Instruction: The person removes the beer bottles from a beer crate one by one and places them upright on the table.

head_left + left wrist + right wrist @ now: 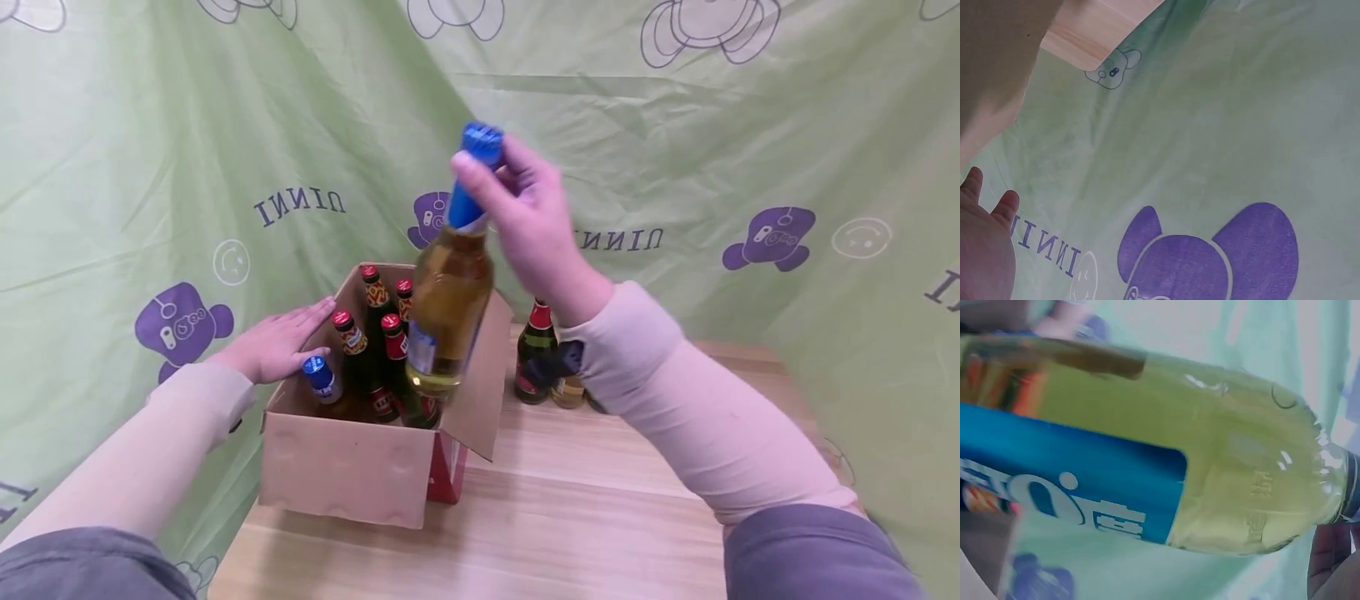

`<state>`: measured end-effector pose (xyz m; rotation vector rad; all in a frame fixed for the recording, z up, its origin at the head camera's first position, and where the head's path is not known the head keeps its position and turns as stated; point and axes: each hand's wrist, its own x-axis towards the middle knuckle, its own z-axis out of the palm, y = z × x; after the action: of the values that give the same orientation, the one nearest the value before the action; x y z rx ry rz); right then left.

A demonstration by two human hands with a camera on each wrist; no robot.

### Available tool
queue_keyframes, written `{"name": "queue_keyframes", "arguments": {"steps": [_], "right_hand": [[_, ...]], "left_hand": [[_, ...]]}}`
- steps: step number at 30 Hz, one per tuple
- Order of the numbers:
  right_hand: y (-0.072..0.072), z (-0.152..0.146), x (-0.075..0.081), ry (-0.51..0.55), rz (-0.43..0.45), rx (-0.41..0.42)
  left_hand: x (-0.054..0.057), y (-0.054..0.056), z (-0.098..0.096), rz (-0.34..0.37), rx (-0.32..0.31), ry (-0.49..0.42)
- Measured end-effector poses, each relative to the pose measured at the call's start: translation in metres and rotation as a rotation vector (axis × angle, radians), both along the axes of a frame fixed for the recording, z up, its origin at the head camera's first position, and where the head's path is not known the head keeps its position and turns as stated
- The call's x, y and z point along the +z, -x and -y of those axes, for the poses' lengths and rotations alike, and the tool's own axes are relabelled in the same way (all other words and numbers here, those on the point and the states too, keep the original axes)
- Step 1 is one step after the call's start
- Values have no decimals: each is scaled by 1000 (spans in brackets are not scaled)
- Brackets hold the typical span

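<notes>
A clear glass beer bottle (453,292) with a blue foil neck hangs tilted above the right part of the cardboard box (345,467). My right hand (536,217) pinches it by the neck, thumb in front. In the right wrist view the bottle (1229,462) fills the picture, with its blue label and pale yellow liquid. My left hand (281,342) rests with straight fingers on the box's left rim. Inside the box stand several green bottles (352,342) with red caps, and a blue-capped bottle (321,375) by the left hand's thumb.
On the wooden table (585,500), right of the box, stand a green bottle (537,350) and others partly hidden by my right forearm. An open box flap (480,383) sticks out to the right. A green printed curtain (600,125) hangs behind and around the table.
</notes>
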<state>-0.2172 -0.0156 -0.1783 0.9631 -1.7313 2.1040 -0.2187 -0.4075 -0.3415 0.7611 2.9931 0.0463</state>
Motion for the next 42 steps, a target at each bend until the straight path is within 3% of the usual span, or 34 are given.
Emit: {"name": "queue_keyframes", "arguments": {"steps": [2,5,9,12,17,22,27,35,42], "right_hand": [[1,-16,8,22,2,-21],[-2,-41,7,-99,32,-91],[-6,-79,-14,-377,80,-213],[-8,-110,-38,-490,147,-266],[-13,-156,-72,-570,229,-319],[-16,-185,-94,-662,215,-396],[-16,-214,-114,-726,274,-460],[1,-264,-140,-698,412,-494],[13,-293,-155,-816,460,-562]], "left_hand": [[-2,1,1,-5,-2,-14],[-5,2,4,-30,-16,-28],[-2,-1,1,-31,-19,-29],[3,-2,-2,-9,-11,-20],[9,-3,-7,21,1,9],[9,-4,-8,21,12,16],[11,-6,-10,29,12,15],[15,-5,-8,34,37,26],[11,-5,-9,51,24,14]]}}
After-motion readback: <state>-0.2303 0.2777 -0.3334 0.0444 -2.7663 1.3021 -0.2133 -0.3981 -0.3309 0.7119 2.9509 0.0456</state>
